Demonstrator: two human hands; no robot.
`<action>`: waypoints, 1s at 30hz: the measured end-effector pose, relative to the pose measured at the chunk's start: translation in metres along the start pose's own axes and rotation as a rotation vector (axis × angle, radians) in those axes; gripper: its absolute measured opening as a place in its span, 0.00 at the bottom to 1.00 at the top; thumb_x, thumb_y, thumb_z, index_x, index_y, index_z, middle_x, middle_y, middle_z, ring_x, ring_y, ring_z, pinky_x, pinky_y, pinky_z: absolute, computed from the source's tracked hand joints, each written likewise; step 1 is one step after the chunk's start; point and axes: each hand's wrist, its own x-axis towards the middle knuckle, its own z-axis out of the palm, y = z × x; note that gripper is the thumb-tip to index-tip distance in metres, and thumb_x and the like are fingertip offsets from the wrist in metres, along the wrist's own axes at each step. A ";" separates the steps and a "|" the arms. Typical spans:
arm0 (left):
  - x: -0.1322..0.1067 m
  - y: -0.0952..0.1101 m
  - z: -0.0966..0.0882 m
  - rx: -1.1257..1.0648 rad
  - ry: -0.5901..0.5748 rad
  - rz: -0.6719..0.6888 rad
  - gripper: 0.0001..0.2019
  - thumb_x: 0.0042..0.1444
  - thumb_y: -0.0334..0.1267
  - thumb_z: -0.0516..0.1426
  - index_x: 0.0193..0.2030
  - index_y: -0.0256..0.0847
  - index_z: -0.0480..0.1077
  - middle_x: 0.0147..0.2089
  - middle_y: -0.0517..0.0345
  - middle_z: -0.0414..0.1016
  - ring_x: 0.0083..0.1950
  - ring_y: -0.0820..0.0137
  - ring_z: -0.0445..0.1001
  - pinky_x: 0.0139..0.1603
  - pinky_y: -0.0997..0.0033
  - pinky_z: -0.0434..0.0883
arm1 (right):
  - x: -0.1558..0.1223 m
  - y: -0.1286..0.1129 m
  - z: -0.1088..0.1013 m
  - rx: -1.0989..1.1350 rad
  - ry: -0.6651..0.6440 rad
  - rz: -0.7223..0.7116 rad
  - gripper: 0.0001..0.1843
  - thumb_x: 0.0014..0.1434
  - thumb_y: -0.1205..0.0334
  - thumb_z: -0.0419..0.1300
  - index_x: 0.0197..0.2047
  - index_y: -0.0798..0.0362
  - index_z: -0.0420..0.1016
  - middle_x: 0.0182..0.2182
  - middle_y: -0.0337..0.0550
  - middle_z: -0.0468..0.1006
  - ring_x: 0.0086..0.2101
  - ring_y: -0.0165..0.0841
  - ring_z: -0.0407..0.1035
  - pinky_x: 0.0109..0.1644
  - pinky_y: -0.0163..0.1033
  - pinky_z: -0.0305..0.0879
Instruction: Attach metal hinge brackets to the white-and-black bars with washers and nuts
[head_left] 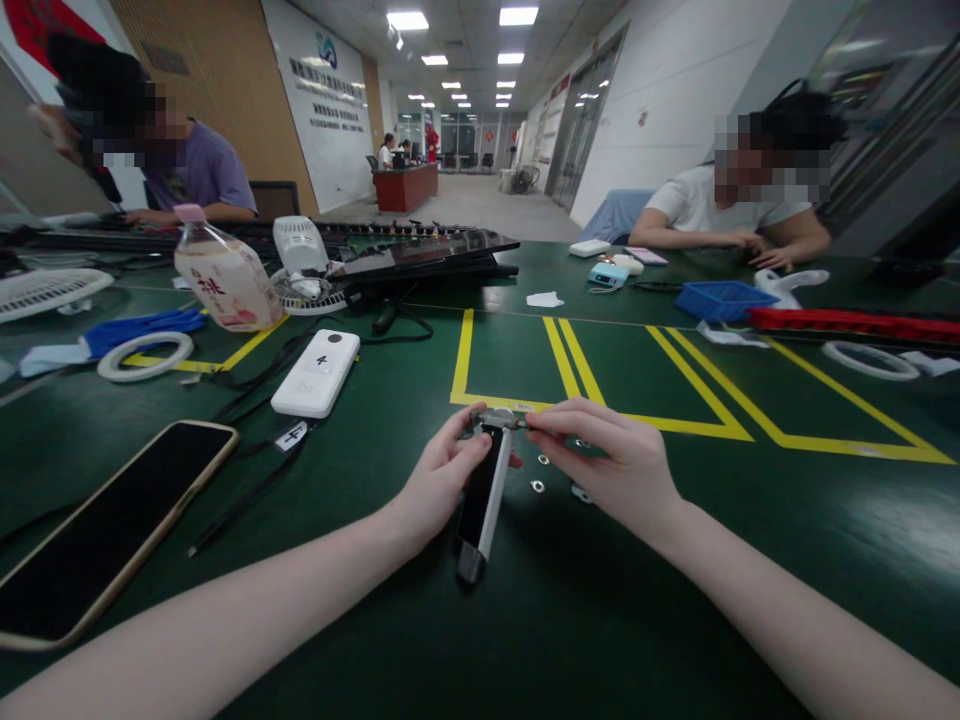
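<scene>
My left hand (pixel 442 470) is closed round the upper end of a black and silver bar-shaped piece (pixel 484 490), which is tilted with its dark end toward me. A grey metal fitting (pixel 496 418) crosses its top. My right hand (pixel 611 455) pinches at the right end of that fitting, on a small metal part (pixel 523 424) mostly hidden by the fingertips. On the table below the right hand lie small metal rings (pixel 537 487), and a larger shiny metal piece (pixel 581 494) is partly covered by the hand.
On the left lie a smartphone (pixel 112 530), a white power bank (pixel 317 374), a black cable (pixel 247 495) and a peach drink bottle (pixel 227 270). Yellow tape (pixel 686 428) marks the green table. A blue basket (pixel 724 300) stands at right. Two people sit across the table.
</scene>
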 end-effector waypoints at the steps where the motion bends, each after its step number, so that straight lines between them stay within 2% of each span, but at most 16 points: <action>1: 0.000 0.000 0.000 0.005 -0.001 -0.003 0.32 0.57 0.44 0.61 0.64 0.35 0.56 0.37 0.48 0.80 0.40 0.62 0.78 0.38 0.70 0.68 | 0.000 0.000 0.000 0.010 -0.002 0.005 0.08 0.62 0.63 0.61 0.43 0.47 0.79 0.38 0.40 0.77 0.37 0.33 0.72 0.39 0.39 0.70; 6: 0.000 -0.001 0.000 0.015 -0.002 0.015 0.30 0.58 0.44 0.60 0.63 0.35 0.57 0.38 0.48 0.80 0.40 0.62 0.78 0.38 0.70 0.68 | 0.001 0.001 0.000 0.116 -0.034 0.087 0.08 0.62 0.63 0.60 0.44 0.48 0.78 0.37 0.40 0.77 0.36 0.32 0.72 0.39 0.38 0.70; 12: 0.001 -0.003 -0.003 0.020 -0.012 0.001 0.30 0.59 0.44 0.60 0.65 0.38 0.57 0.38 0.49 0.80 0.37 0.65 0.77 0.36 0.71 0.68 | 0.010 -0.001 -0.014 0.110 -0.063 0.181 0.05 0.59 0.61 0.62 0.37 0.53 0.77 0.33 0.41 0.77 0.33 0.31 0.71 0.36 0.35 0.68; 14: 0.001 -0.004 -0.003 0.016 -0.009 0.005 0.29 0.60 0.43 0.59 0.65 0.38 0.56 0.37 0.49 0.81 0.37 0.65 0.77 0.36 0.71 0.69 | 0.014 0.002 -0.021 0.106 -0.164 0.264 0.07 0.58 0.60 0.61 0.36 0.54 0.78 0.33 0.41 0.77 0.33 0.31 0.71 0.36 0.36 0.68; 17: 0.002 -0.005 -0.004 0.032 0.001 0.012 0.28 0.61 0.43 0.58 0.65 0.38 0.57 0.38 0.49 0.81 0.36 0.66 0.77 0.36 0.71 0.69 | 0.017 0.012 -0.029 0.080 -0.417 0.390 0.10 0.59 0.59 0.59 0.38 0.54 0.79 0.33 0.43 0.77 0.35 0.33 0.72 0.41 0.38 0.69; 19: 0.002 -0.006 -0.005 0.045 -0.006 0.008 0.26 0.62 0.42 0.57 0.65 0.39 0.57 0.39 0.49 0.81 0.36 0.67 0.77 0.36 0.71 0.70 | 0.017 0.021 -0.033 0.013 -0.540 0.409 0.12 0.60 0.60 0.57 0.41 0.54 0.80 0.37 0.44 0.78 0.38 0.34 0.72 0.44 0.40 0.69; 21: 0.001 -0.007 -0.006 0.052 -0.018 0.002 0.25 0.63 0.41 0.56 0.65 0.40 0.57 0.40 0.49 0.81 0.37 0.67 0.77 0.38 0.70 0.71 | 0.017 0.031 -0.040 -0.068 -0.595 0.379 0.14 0.60 0.60 0.56 0.44 0.54 0.80 0.40 0.44 0.77 0.40 0.35 0.72 0.46 0.42 0.69; 24: 0.001 -0.007 -0.008 0.070 -0.016 -0.004 0.25 0.64 0.41 0.55 0.66 0.41 0.57 0.42 0.47 0.81 0.39 0.66 0.77 0.40 0.68 0.71 | 0.018 0.044 -0.061 -0.173 -0.568 0.370 0.15 0.61 0.59 0.55 0.46 0.53 0.79 0.42 0.44 0.77 0.41 0.37 0.71 0.47 0.44 0.69; 26: 0.000 -0.007 -0.008 0.081 -0.014 -0.006 0.25 0.64 0.42 0.55 0.66 0.41 0.57 0.43 0.47 0.80 0.41 0.64 0.78 0.41 0.66 0.71 | 0.018 0.050 -0.079 -0.250 -0.584 0.439 0.13 0.59 0.60 0.57 0.43 0.53 0.80 0.41 0.45 0.77 0.40 0.38 0.72 0.47 0.44 0.69; 30: -0.001 -0.006 -0.007 0.092 0.001 -0.029 0.27 0.63 0.43 0.56 0.67 0.42 0.56 0.43 0.48 0.80 0.44 0.61 0.78 0.42 0.64 0.72 | 0.010 0.062 -0.101 -0.354 -0.796 0.672 0.10 0.54 0.64 0.60 0.39 0.53 0.80 0.38 0.44 0.78 0.38 0.39 0.73 0.42 0.44 0.70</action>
